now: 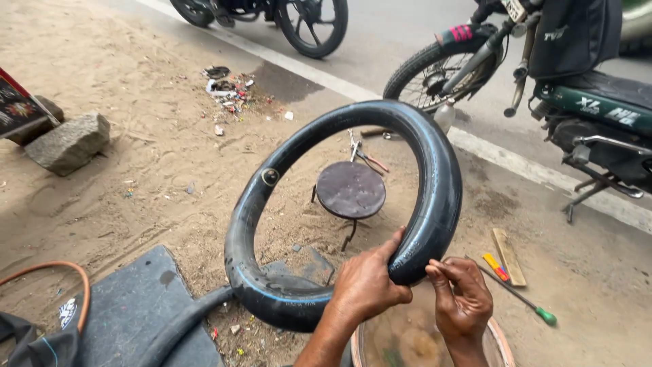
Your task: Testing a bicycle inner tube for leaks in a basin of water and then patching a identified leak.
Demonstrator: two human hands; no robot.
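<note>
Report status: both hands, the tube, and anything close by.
Left hand grips inflated black inner tube. Right hand pinches its lower edge. Basin directly below; round stool behind, apart.

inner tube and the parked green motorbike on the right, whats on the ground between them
In the head view, between the inner tube and the green motorbike the stretch is bare sandy ground crossed by a white painted line.

- The green motorcycle (598, 115) is cut off by the right and top edges.
- The round basin (499, 336) runs off the bottom edge; its murky contents cannot be told.
- The orange hose (64, 267) leaves the left edge.
</note>
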